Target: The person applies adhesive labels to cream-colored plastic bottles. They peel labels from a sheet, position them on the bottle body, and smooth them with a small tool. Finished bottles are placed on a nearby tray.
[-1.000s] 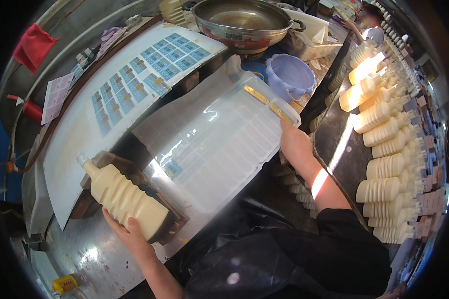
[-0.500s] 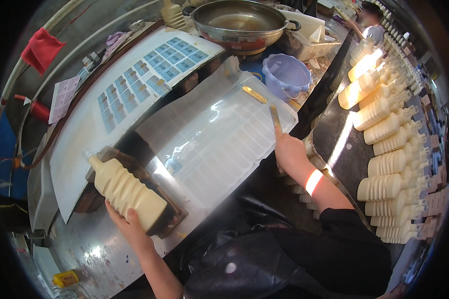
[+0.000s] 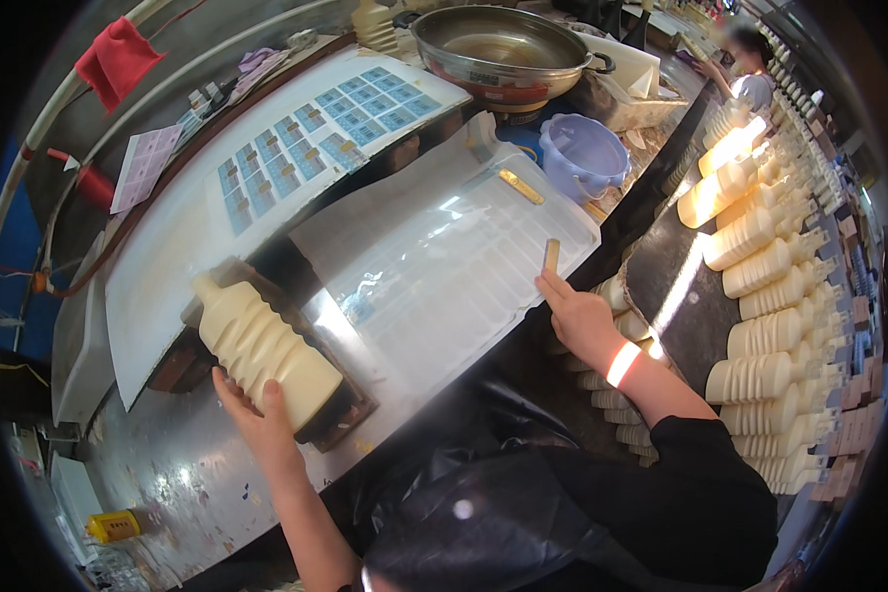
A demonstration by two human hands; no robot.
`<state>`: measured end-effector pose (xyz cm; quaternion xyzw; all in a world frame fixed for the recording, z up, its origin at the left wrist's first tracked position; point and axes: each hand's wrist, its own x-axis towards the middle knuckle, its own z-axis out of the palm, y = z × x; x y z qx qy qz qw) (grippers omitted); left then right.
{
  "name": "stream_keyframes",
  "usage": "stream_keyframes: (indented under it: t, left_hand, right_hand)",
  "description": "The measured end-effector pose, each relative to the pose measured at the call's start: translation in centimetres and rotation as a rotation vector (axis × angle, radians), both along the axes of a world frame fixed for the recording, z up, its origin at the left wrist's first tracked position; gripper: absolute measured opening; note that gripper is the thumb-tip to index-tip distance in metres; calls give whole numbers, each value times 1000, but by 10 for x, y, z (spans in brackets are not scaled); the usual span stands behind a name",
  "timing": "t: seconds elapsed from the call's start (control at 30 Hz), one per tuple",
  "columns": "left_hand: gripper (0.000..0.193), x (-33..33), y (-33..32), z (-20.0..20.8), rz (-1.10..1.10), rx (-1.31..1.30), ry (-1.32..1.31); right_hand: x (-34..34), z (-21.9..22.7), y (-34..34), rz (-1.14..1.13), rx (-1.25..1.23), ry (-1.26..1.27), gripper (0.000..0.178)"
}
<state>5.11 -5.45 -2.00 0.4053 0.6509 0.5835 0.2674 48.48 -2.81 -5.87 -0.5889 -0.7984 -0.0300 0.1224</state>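
A cream, ribbed plastic bottle (image 3: 266, 340) lies tilted on a dark wooden holder (image 3: 350, 409), its neck toward the white board. My left hand (image 3: 261, 419) grips the bottle's near side, thumb raised along it and the fingers partly hidden behind. My right hand (image 3: 582, 321) is closed on a narrow, flat tan stick (image 3: 553, 257), held upright at the right edge of a clear plastic sheet (image 3: 414, 276). Under the sheet show rows of pale rectangles. A gold-coloured strip (image 3: 520, 186) lies at the sheet's far end.
Blue printed labels (image 3: 340, 153) lie in rows on a sloping white board (image 3: 168, 266). Behind stand a large metal pan (image 3: 503, 74) and a lavender bucket (image 3: 582, 158). Many cream bottles (image 3: 760, 335) line the right side. A person (image 3: 745, 64) is at the far right. A yellow container (image 3: 113, 526) lies lower left.
My right hand has shifted slightly down and right, and the tan stick has moved lower. The bottle stays on its holder with my left hand at it. The whole view has shifted a little.
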Motion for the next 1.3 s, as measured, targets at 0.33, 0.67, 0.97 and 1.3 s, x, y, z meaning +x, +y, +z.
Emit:
stream_keyframes:
  t: [0.33,0.67,0.97,1.3]
  left_hand:
    - [37,43,-7,44,-182,353,573]
    - [41,79,15,52,-110,383,999]
    - [8,30,4,50,52,177,70]
    - [10,-11,45,51,149,227,-306]
  right_hand:
    - [-10,-2,17,-172,-253,837,12]
    - [-200,116,12,208,-851,1435,37]
    - [-245,111,62,388,-921,1299,48]
    - [-295,101,124,331,-1004,1206,18]
